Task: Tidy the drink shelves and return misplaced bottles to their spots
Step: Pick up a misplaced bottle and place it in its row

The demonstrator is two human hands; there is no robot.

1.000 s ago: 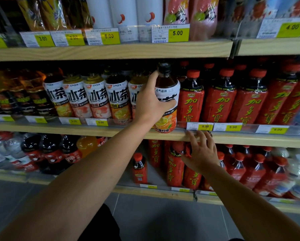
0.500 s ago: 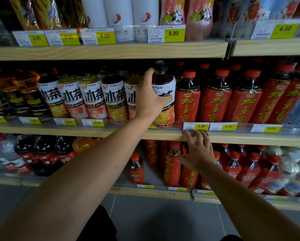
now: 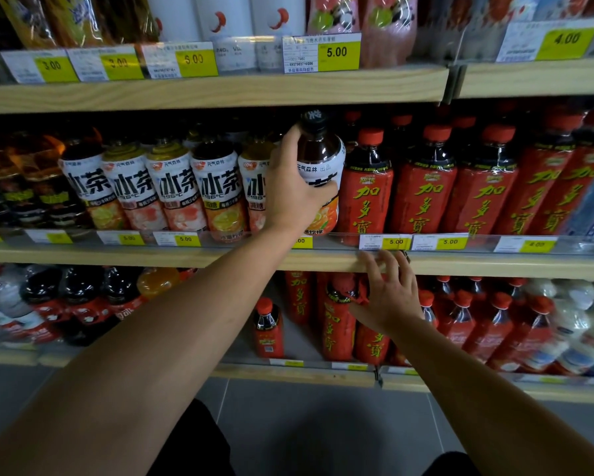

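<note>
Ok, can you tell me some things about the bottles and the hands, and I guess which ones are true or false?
1. The left hand is wrapped around a white-label tea bottle on the middle shelf. True.
2. That bottle has a red cap. False: its cap is black; the red caps are on the red bottles to its right.
3. The right hand is holding a bottle. False: its fingers are spread open, with the fingertips at the front edge of the middle shelf.
4. The price tag on the top shelf above the held bottle says 5.00. True.
5. The floor is covered with fallen bottles. False: none lie on it.
</note>
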